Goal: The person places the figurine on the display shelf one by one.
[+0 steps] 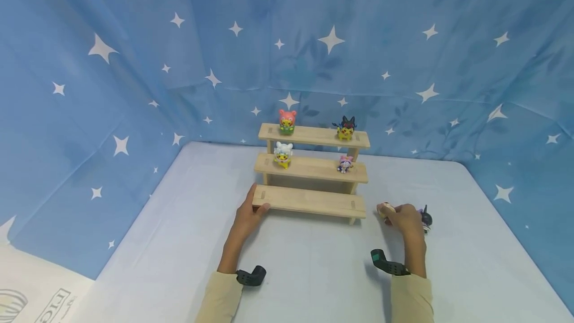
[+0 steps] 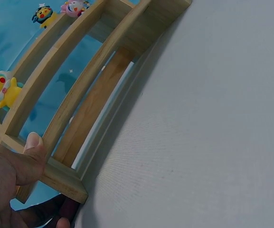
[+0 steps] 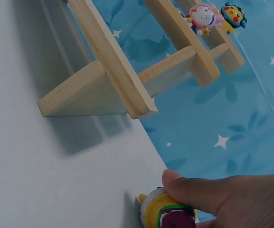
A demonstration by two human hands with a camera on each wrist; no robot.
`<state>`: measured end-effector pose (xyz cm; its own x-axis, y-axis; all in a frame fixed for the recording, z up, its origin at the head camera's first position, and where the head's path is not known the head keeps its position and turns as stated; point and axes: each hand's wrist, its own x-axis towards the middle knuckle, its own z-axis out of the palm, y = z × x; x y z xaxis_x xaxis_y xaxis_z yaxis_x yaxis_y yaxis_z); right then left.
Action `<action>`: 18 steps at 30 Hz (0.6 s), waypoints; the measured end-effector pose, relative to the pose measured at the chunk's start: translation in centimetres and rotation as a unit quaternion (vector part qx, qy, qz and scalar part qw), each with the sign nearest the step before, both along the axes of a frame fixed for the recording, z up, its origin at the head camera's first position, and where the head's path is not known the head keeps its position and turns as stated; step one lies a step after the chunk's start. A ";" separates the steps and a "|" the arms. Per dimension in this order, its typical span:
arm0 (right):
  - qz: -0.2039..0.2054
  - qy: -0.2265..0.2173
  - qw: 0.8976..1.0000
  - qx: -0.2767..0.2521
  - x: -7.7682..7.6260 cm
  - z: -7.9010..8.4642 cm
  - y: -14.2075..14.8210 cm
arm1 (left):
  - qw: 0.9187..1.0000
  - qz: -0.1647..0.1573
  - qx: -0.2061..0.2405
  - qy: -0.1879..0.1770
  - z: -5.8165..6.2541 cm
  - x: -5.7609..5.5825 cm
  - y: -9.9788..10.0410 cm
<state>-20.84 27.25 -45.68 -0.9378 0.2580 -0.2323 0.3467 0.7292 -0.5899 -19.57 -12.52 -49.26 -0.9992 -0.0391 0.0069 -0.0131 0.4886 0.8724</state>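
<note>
starry cloth (image 1: 269, 4) borders cropped "ig" lettering (image 1: 53, 307); right fingers (image 1: 397, 214) pinch a figurine (image 3: 158, 211).

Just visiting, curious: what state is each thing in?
Tiered pale wooden shelf: upright
Pink-hooded yellow figurine: upright
Black-eared yellow figurine: upright
White-hooded yellow figurine: upright
Small pink-and-white figurine: upright
Yellow-and-maroon figurine: held
Black figurine: partly hidden
Bare left hand: gripping shelf
Bare right hand: holding yellow-and-maroon figurine

A blue fabric curtain (image 1: 385, 9), printed with white four-pointed stars (image 1: 332, 40) and darker leafy sprigs (image 1: 316, 59), hangs behind and along both sides of a white worktop (image 1: 309, 273) with rounded far corners. Soft shadows fall across it. At lower left, a pale surface (image 1: 42, 283) bears grey lettering (image 1: 53, 307).
</note>
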 end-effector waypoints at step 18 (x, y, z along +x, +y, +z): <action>-0.090 0.109 0.986 -0.089 -0.5 0.0 -0.3 | 1.000 0.006 0.009 0.001 -0.1 0.0 0.2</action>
